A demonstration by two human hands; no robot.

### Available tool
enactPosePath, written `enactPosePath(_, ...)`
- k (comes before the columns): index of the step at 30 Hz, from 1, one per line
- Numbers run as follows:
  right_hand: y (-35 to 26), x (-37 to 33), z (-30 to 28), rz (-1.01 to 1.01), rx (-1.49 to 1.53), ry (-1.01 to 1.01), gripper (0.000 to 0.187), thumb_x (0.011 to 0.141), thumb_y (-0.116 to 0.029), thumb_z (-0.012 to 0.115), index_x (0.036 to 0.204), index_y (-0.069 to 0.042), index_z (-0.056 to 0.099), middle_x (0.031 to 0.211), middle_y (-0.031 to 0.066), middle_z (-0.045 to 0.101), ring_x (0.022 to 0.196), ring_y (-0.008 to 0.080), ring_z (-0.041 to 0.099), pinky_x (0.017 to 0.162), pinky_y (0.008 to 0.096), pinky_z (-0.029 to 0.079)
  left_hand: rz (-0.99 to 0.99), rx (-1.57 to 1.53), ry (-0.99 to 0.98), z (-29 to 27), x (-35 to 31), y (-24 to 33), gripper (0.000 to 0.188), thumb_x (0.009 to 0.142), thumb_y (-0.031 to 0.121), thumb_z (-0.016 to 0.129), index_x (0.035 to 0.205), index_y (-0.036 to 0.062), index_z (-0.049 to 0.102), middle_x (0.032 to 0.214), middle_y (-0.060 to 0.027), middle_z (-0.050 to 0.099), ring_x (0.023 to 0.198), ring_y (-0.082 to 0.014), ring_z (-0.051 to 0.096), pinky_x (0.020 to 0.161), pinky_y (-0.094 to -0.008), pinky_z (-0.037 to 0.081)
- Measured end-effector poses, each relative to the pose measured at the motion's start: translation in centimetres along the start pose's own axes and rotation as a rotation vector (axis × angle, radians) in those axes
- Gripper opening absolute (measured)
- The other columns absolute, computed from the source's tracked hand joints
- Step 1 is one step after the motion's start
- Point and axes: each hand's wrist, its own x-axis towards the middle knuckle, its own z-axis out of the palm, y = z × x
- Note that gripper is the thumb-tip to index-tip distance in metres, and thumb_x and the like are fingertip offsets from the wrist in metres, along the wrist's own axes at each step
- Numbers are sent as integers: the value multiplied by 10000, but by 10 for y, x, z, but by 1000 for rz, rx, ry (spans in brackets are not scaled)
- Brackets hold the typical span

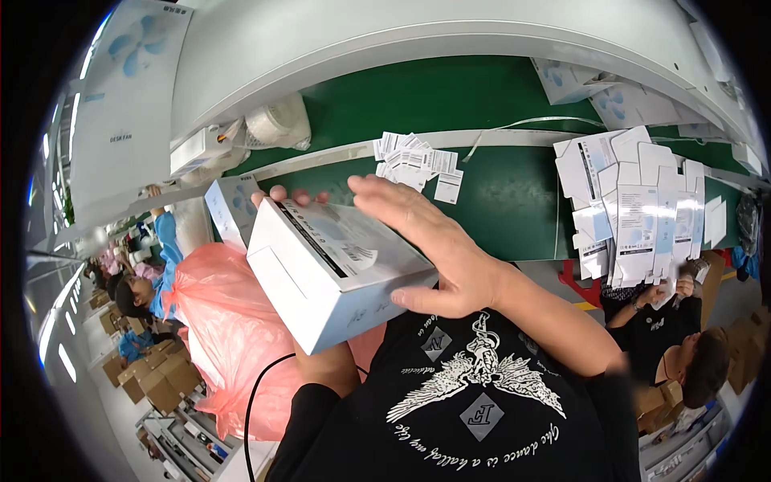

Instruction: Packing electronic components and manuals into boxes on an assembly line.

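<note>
Tilted in front of my chest is a closed white and light-blue fan carton [345,257] with printed panels. My left hand [291,196] supports it from the far left side. Only its fingertips show past the top edge; the palm is hidden behind the carton. Across the carton's right end lies my right hand [438,249], fingers stretched out flat and thumb apart along the near face. Just beyond the carton, a loose pile of white barcode labels [418,165] rests on the green table [506,181].
Flattened cartons [638,209] are stacked on the table's right. Another carton [233,210] stands left, beside a large pink plastic bag [233,321]. A black cable [255,394] runs near my left arm. A co-worker [666,345] sits at right; another person [152,281] is at left.
</note>
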Motion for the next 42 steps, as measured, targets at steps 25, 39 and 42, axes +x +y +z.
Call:
enactPosePath(25, 76, -355, -313, 1102, -1595, 1051, 909, 763, -382, 920, 1511, -44, 530, 1547, 229, 539, 1481, 425, 441, 1241, 571, 324, -562, 2454, 808, -200, 101, 59, 841, 781, 502, 867, 1457, 68, 619, 1546, -203, 578, 1443, -394, 521, 1168, -540, 439)
enactPosePath(39, 8, -419, -386, 1188, -879, 1248, 632, 871, -486, 879, 1153, 47, 691, 1005, 174, 766, 984, 286, 731, 911, 441, 592, -12, 1609, -629, 43, -8, -190, 527, 818, 55, 820, 1322, 65, 665, 1363, -170, 683, 1347, -376, 608, 1150, -452, 486)
enactPosePath(42, -18, -379, -350, 973, -739, 1267, 471, 943, -373, 829, 1092, 46, 675, 871, 127, 741, 797, 229, 700, 746, 383, 576, 149, 1554, -1008, 141, -32, -234, 718, 812, 55, 814, 1483, 146, 578, 1585, -109, 549, 1514, -336, 468, 1281, -533, 309)
